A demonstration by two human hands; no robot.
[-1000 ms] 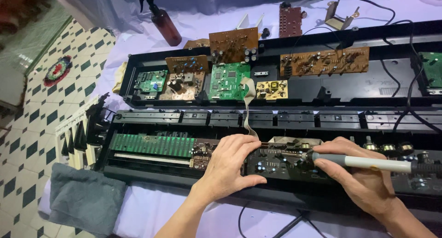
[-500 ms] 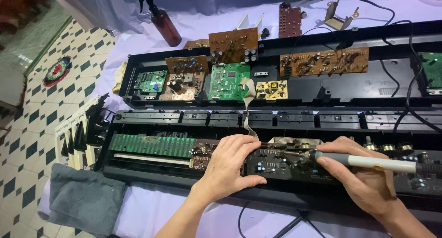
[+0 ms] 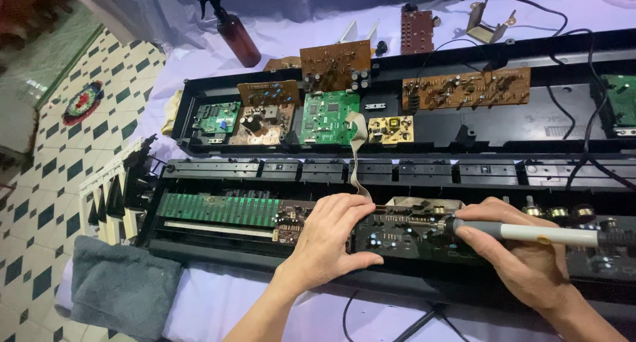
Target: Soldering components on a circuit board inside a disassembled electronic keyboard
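Soldering iron (image 3: 530,233), pale grey in the handle with a dark grip and cord end, lies nearly level at about 4 o'clock in the view, its tip pointing toward 9 o'clock and resting on a dark circuit board (image 3: 397,233). The right hand (image 3: 517,259) is clamped around the handle, thumb on top and fingers curled underneath. The left hand (image 3: 331,239) grips nothing: it lies flat with fingers together and slightly bent, palm down on the left end of the same dark board, just beside the iron's tip but not touching it.

That board sits in the near half of a long black opened keyboard case (image 3: 218,246) that runs from 9 to 3 o'clock. Left of the hands, at about 8 o'clock, a green contact strip (image 3: 218,209) lies in the case. A grey ribbon cable (image 3: 358,156) climbs from near the left hand toward 12 o'clock to a green circuit board (image 3: 329,117) in the far half of the case, among several brown boards (image 3: 467,88). A brown spray bottle (image 3: 235,34) stands at 11 o'clock on the cloth-covered surface (image 3: 285,24). A grey towel (image 3: 122,289) lies at 7 o'clock, with loose black and white keys (image 3: 112,196) just above it.
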